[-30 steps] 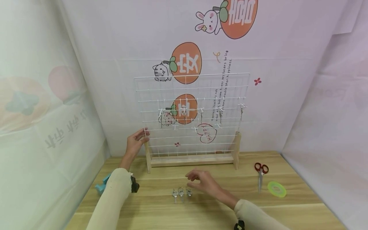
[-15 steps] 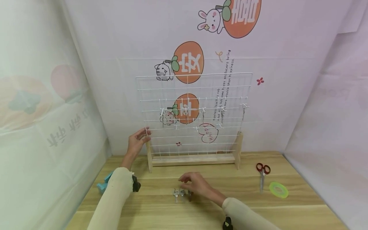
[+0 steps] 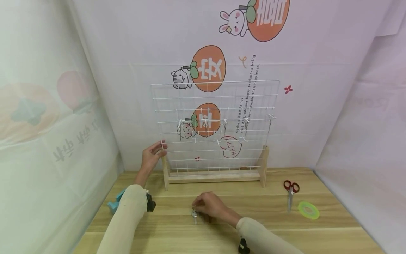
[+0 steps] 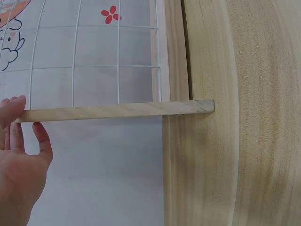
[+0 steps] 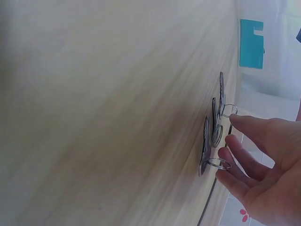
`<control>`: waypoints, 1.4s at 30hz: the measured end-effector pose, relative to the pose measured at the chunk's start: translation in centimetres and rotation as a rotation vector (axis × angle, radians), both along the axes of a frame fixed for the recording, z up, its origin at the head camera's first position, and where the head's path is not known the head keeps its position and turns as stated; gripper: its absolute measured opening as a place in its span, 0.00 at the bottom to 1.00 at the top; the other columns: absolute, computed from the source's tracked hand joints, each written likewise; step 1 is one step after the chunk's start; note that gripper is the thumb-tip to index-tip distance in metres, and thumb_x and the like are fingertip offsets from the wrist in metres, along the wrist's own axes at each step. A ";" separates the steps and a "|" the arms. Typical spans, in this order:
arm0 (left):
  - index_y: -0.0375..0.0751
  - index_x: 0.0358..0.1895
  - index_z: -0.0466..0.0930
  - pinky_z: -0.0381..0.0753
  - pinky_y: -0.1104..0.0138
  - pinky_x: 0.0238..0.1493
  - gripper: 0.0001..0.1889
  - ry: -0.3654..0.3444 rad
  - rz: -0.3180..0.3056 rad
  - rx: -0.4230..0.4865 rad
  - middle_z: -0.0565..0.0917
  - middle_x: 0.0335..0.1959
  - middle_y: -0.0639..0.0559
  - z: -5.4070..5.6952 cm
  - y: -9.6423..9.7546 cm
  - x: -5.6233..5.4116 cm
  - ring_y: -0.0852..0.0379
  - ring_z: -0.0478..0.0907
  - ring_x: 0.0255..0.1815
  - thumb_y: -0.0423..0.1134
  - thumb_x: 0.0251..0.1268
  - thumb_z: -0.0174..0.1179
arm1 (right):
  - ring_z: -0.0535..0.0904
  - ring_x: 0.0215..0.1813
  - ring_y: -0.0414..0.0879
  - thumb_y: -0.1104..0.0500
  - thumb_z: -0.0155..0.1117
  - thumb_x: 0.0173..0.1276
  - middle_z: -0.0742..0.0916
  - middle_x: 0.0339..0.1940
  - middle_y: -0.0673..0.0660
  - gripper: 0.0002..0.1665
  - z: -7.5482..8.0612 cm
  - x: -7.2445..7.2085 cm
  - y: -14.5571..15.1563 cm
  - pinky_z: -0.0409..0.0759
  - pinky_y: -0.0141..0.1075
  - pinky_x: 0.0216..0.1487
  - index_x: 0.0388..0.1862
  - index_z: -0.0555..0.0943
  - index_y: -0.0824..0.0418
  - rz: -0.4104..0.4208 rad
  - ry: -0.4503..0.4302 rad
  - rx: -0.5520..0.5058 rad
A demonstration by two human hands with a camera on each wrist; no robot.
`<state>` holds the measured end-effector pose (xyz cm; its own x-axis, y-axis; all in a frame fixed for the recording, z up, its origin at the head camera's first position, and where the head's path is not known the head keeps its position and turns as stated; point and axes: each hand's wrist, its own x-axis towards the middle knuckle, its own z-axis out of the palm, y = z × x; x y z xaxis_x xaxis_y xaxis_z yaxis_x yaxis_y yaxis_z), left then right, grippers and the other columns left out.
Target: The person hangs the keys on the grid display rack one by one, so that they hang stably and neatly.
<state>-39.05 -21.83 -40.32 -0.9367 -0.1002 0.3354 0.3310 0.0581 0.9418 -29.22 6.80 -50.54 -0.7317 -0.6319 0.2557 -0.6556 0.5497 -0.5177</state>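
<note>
My left hand [image 3: 150, 157] grips the left wooden upright [image 4: 117, 111] of a white wire grid rack. In the left wrist view its thumb lies on one side of that upright and its fingers on the other. On the table, my right hand [image 3: 212, 206] reaches down over three metal keys with split rings. Only the leftmost key [image 3: 194, 214] shows in the head view; the hand covers the others. In the right wrist view the thumb tip is right at the ring of the farthest key [image 5: 222, 94], with a gap between thumb and fingers.
White hooks [image 3: 270, 117] sit on the grid, several with thin metal pieces hanging. Red-handled scissors [image 3: 290, 195] and a green tape roll [image 3: 308, 210] lie at the right. A blue object [image 3: 113, 206] stands partly behind the left sleeve. Printed cloth surrounds the table.
My right hand has moved left and down, across the keys to the leftmost one. My left hand keeps its grip on the rack. The head view has shifted slightly.
</note>
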 end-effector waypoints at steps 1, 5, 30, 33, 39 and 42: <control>0.33 0.69 0.77 0.85 0.71 0.57 0.26 0.000 -0.001 0.003 0.81 0.64 0.31 0.0 0.0 0.0 0.43 0.80 0.65 0.21 0.68 0.64 | 0.88 0.40 0.39 0.65 0.76 0.67 0.93 0.39 0.51 0.06 0.0 0.0 -0.1 0.86 0.28 0.44 0.42 0.91 0.61 -0.001 0.009 0.014; 0.33 0.70 0.76 0.85 0.70 0.58 0.26 0.002 -0.004 -0.003 0.80 0.64 0.30 0.0 0.1 0.1 0.41 0.79 0.67 0.21 0.69 0.63 | 0.86 0.39 0.35 0.64 0.76 0.66 0.93 0.38 0.49 0.04 0.1 0.1 -0.4 0.85 0.26 0.45 0.40 0.92 0.59 -0.005 0.028 0.050; 0.33 0.69 0.77 0.85 0.72 0.57 0.26 0.001 -0.001 -0.002 0.81 0.64 0.30 0.0 0.2 0.0 0.40 0.78 0.67 0.21 0.69 0.63 | 0.87 0.37 0.36 0.65 0.66 0.76 0.92 0.36 0.55 0.04 2.5 -0.4 -0.6 0.84 0.22 0.39 0.42 0.86 0.64 0.030 0.029 -0.118; 0.33 0.69 0.77 0.85 0.73 0.55 0.26 -0.004 0.002 -0.003 0.81 0.63 0.31 0.0 0.1 0.0 0.41 0.79 0.66 0.21 0.69 0.63 | 0.88 0.37 0.39 0.66 0.66 0.75 0.91 0.35 0.55 0.03 3.6 -0.6 -0.7 0.85 0.23 0.39 0.42 0.86 0.64 0.040 0.057 -0.149; 0.33 0.69 0.77 0.85 0.73 0.55 0.26 -0.003 0.010 -0.013 0.81 0.64 0.31 0.0 0.0 0.1 0.43 0.80 0.65 0.23 0.68 0.65 | 0.88 0.36 0.41 0.68 0.68 0.73 0.91 0.35 0.55 0.03 6.1 -1.3 -0.6 0.86 0.24 0.39 0.43 0.86 0.63 0.046 0.130 -0.196; 0.33 0.70 0.76 0.85 0.71 0.57 0.26 -0.004 -0.004 0.000 0.80 0.64 0.31 0.0 0.0 0.1 0.42 0.79 0.66 0.23 0.68 0.65 | 0.88 0.36 0.40 0.67 0.68 0.73 0.91 0.35 0.54 0.04 7.2 -1.7 -0.4 0.86 0.25 0.39 0.43 0.87 0.62 0.012 0.149 -0.213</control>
